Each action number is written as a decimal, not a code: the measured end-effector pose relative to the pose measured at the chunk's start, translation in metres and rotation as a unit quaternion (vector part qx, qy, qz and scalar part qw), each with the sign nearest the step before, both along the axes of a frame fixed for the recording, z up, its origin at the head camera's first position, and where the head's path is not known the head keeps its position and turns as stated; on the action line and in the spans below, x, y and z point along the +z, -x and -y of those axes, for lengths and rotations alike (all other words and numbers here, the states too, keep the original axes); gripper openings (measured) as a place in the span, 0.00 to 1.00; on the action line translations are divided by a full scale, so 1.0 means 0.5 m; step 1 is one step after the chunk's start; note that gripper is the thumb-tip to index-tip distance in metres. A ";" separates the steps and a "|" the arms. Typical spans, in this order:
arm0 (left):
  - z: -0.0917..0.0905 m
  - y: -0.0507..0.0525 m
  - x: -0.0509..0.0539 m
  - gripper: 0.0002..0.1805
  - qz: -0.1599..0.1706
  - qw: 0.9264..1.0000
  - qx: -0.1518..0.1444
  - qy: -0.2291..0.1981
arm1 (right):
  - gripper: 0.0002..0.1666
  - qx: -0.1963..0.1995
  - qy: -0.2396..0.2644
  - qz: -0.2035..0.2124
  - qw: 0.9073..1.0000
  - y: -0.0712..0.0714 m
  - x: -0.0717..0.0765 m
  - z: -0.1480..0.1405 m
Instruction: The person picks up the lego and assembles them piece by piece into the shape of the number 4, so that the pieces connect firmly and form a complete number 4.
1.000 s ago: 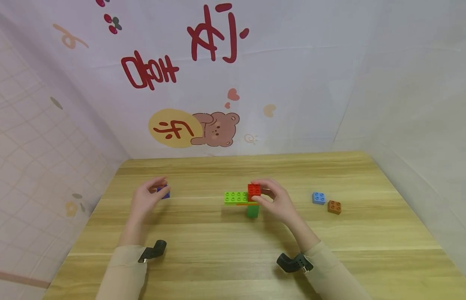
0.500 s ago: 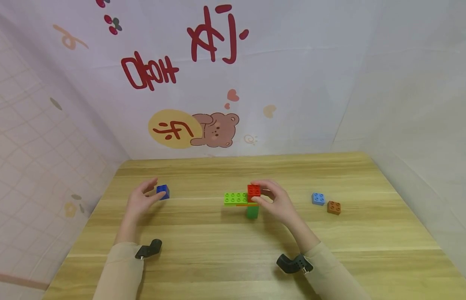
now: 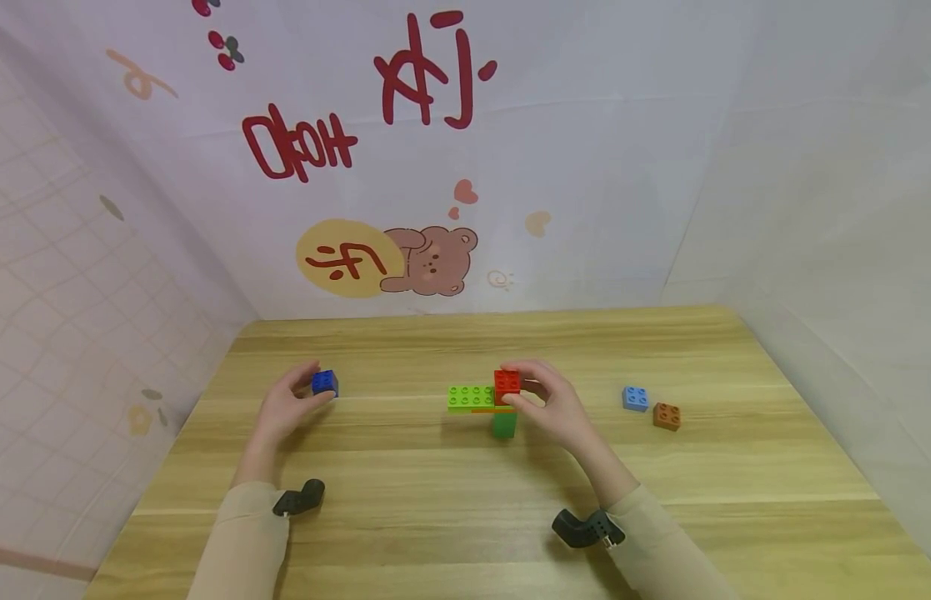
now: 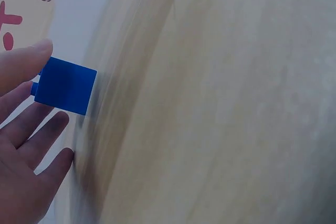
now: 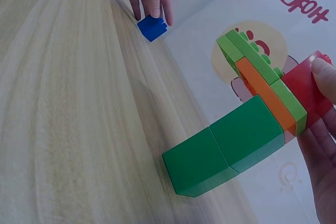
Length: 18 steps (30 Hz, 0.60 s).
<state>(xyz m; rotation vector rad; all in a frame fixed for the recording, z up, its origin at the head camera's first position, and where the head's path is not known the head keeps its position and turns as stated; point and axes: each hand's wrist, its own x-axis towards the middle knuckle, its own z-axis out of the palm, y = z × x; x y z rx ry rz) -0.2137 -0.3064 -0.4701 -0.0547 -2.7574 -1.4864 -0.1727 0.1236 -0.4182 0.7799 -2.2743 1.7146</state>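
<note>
At the left of the table my left hand (image 3: 288,404) pinches a dark blue toy brick (image 3: 325,382) between thumb and forefinger. The left wrist view has this blue brick (image 4: 65,86) close up, the other fingers spread apart below it. Mid-table, my right hand (image 3: 551,404) grips a red brick (image 3: 507,387), thumb on the near side. That red brick (image 5: 307,87) sits on one end of a long lime green brick (image 5: 262,72). Under it come an orange brick (image 5: 265,95) and a column of two green bricks (image 5: 226,145).
To the right of my right hand lie a light blue brick (image 3: 635,398) and a brown brick (image 3: 667,416) on the wooden table (image 3: 435,517). A printed white cloth (image 3: 600,183) hangs behind the table and along its sides.
My left hand drew back slightly from the blue brick, its fingers parting, then closed round it again. The right hand keeps its place on the red brick.
</note>
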 end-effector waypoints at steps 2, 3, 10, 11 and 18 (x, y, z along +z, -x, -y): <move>0.000 0.001 -0.001 0.40 0.002 1.000 0.000 0.005 | 0.23 -0.001 -0.002 0.004 1.000 -0.001 0.004 0.000; -0.001 0.001 -0.002 0.39 0.004 1.000 0.001 0.006 | 0.23 -0.001 -0.003 0.005 1.000 -0.002 0.005 0.001; -0.006 0.002 -0.008 0.37 0.001 1.000 0.010 -0.001 | 0.23 -0.001 0.001 0.007 1.000 -0.003 0.007 0.002; -0.006 0.002 -0.010 0.36 -0.002 1.000 0.012 -0.001 | 0.23 -0.001 0.003 0.008 1.000 -0.003 0.008 0.002; -0.005 0.001 -0.018 0.29 -0.014 0.999 0.030 0.017 | 0.23 -0.001 0.002 0.006 1.000 -0.001 0.006 0.001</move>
